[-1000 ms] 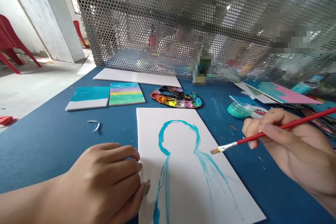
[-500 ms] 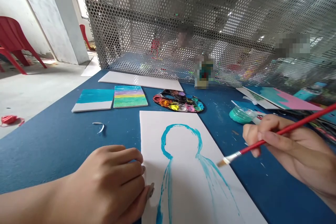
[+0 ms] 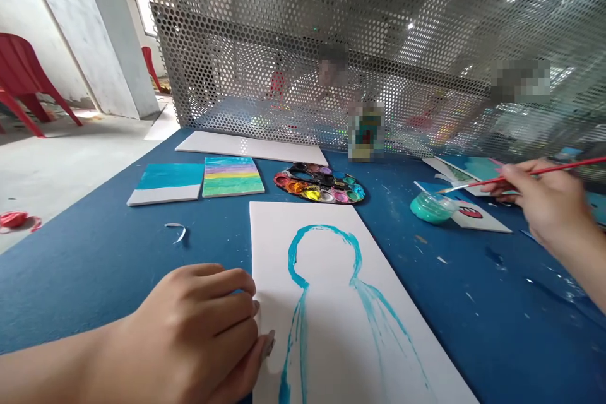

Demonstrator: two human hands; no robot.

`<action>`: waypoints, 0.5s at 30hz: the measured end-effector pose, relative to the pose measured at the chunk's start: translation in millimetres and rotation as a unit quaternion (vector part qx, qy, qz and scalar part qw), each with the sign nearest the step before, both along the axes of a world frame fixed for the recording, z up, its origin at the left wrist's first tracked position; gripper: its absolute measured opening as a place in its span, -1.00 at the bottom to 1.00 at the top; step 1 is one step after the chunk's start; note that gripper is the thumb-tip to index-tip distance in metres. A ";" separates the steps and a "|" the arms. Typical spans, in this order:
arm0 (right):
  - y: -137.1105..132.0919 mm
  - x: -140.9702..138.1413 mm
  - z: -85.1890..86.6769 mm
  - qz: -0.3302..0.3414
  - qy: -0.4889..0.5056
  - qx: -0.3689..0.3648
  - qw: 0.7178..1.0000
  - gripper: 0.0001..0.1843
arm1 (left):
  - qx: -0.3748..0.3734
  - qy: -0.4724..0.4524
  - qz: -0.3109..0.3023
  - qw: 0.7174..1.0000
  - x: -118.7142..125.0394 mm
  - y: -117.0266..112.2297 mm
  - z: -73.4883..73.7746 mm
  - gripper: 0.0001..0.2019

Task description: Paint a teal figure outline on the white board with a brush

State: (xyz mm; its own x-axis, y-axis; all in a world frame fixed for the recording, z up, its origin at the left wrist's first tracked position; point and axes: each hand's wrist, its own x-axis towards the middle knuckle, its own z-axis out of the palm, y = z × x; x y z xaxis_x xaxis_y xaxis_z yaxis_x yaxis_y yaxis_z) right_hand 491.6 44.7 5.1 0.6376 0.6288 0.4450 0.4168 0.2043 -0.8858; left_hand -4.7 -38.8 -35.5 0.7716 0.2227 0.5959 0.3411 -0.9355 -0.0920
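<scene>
A white canvas board (image 3: 331, 227) with a teal outline of a head and shoulders lies in front of me on the blue table (image 3: 95, 265). My left hand (image 3: 199, 328) rests with curled fingers against the board's left edge, pressing on it. My right hand (image 3: 549, 202) is at the right, closed on a red-handled paintbrush (image 3: 516, 175). The brush tip hovers just above a small teal paint cup (image 3: 432, 207). A round palette (image 3: 319, 183) with several bright colours sits beyond the board.
Two small painted canvases (image 3: 165, 182) (image 3: 231, 175) lie at the left, and a blank white board (image 3: 250, 146) behind them. Painted sheets (image 3: 478, 170) lie at the right. A perforated metal screen (image 3: 331, 44) closes the table's far side. Red chairs (image 3: 23, 82) stand on the floor at left.
My right hand has lifted the brush off the board and carried it right and away, to above the teal cup. My left hand has stayed on the board's edge.
</scene>
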 end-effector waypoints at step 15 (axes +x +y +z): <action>-0.8 29.0 -10.3 0.066 -0.022 -0.109 0.992 -0.55 | -0.021 0.009 0.001 1.000 -2.6 -1.9 -2.4 -0.68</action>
State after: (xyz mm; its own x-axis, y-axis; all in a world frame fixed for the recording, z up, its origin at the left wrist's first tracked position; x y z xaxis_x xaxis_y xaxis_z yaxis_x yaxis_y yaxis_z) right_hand 520.6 43.9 -5.3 0.5264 0.7897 0.3151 0.4378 0.0659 -0.8967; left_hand -7.3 -40.7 -37.9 0.7813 0.2494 0.5721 0.3421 -0.9379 -0.0583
